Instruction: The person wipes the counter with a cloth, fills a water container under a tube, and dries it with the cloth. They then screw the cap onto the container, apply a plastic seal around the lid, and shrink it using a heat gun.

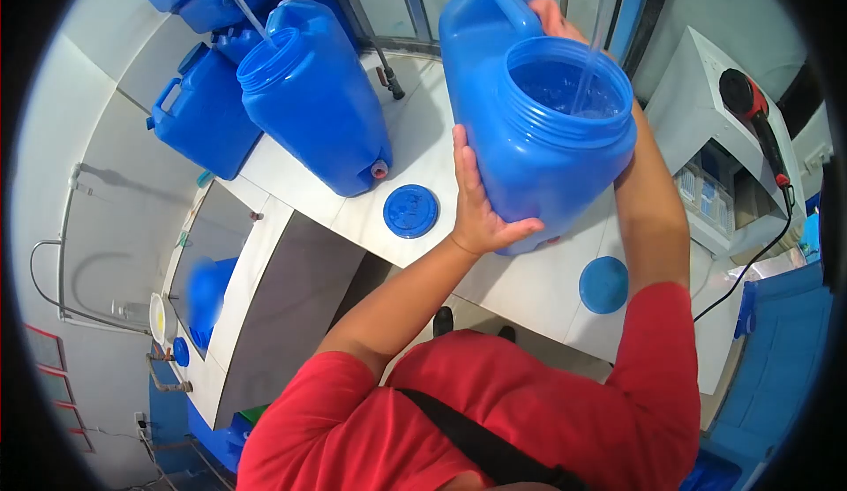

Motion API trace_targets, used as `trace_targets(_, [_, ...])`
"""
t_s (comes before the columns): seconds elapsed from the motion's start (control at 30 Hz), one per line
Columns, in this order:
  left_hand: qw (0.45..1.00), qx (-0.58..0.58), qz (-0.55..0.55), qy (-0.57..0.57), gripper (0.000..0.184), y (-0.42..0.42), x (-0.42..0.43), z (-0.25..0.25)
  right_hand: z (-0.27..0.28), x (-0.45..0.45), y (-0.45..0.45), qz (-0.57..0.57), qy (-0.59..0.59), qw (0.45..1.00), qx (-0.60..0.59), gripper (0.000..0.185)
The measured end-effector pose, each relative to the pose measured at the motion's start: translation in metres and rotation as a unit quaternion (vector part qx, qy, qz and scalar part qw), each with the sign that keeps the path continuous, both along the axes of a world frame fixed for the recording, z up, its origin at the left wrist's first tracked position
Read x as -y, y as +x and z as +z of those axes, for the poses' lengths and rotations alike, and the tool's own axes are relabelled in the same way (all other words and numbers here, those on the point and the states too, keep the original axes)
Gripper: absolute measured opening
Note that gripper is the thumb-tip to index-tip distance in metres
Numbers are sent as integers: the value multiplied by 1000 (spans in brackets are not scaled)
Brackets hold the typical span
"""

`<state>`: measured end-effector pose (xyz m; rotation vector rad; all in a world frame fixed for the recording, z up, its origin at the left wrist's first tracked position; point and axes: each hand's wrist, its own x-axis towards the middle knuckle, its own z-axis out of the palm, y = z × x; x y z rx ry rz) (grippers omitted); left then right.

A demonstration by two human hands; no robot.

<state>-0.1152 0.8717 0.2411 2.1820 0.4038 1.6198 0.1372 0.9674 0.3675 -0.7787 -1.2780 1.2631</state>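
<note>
A large blue jug [551,169] stands on the white tiled counter [520,292], its wide mouth uncapped, with a clear tube [603,14] reaching into the moving water inside. My left hand [481,200] lies against the jug's near left side, fingers spread and thumb out. Behind the jug, my right hand [558,22] is near the handle at the far side; its fingers show only in part and its grip is hidden. One blue lid [411,211] lies left of the jug, another blue lid [604,284] to its right.
A second open blue jug [313,103] with a tube in its mouth stands to the left, beside a capped blue container [201,112]. More blue containers are stacked at the back left. At right are a white cabinet [697,129] and a red and black heat tool [752,107] with a cord.
</note>
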Motion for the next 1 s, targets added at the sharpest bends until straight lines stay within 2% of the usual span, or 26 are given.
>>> trace_targets(0.2, [999, 36, 27, 7, 139, 5, 1, 0, -50, 124, -23, -141, 4, 978, -151, 66])
trace_targets(0.27, [999, 33, 32, 11, 140, 5, 2, 0, -52, 157, -56, -137, 71, 968, -199, 70])
trace_targets(0.3, [999, 11, 29, 6, 144, 3, 1, 1, -42, 168, -84, -157, 129, 961, -185, 72])
trace_targets(0.33, [1000, -2, 27, 2, 146, 1, 3, 2, -23, 172, -122, -350, 190, 913, -85, 66])
trace_targets(0.37, [1000, -15, 24, -2, 148, 0, 4, 4, -24, 175, -131, -436, 222, 871, -33, 64])
trace_targets(0.4, [1000, -11, -2, -20, 139, -2, 4, 7, -26, 179, -140, -526, 239, 816, 18, 63])
trace_targets(0.43, [999, -9, -14, -29, 135, -6, 8, 8, -43, 180, -137, -527, 285, 787, 147, 67])
trace_targets(0.47, [999, -7, -27, -38, 131, -11, 12, 8, -47, 183, -139, -522, 305, 768, 212, 69])
trace_targets(0.57, [988, 123, 33, -91, 112, -44, 55, 1, -47, 193, -160, -489, 336, 719, 361, 71])
trace_targets(0.63, [961, 241, -134, 18, 94, -22, 66, 27, -29, 200, -183, -431, 338, 697, 462, 65])
trace_targets(0.7, [895, 301, -299, 139, 80, -4, 71, 49, -19, 204, -193, -368, 335, 689, 527, 60])
trace_targets(0.77, [972, 121, -158, 124, 74, -19, 60, 43, -14, 193, -186, -266, 411, 817, 306, 45])
trace_targets(0.8, [990, 30, -82, 115, 71, -25, 52, 42, -12, 195, -176, -276, 440, 801, 297, 40])
trace_targets(0.83, [994, -12, -37, 106, 70, -29, 44, 46, -10, 201, -164, -286, 468, 785, 288, 35])
trace_targets(0.87, [993, -57, 7, 101, 68, -32, 35, 49, -9, 213, -160, -313, 469, 792, 233, 33])
trace_targets(0.9, [994, -76, 33, 65, 68, -30, 22, 61, -9, 224, -156, -339, 466, 798, 178, 32])
trace_targets(0.97, [991, -110, 74, -7, 67, -21, -14, 87, -17, 227, -133, -401, 486, 768, 115, 30])
trace_targets(1.0, [991, -110, 60, -42, 66, -17, -40, 92, -22, 226, -121, -442, 447, 775, 58, 30])
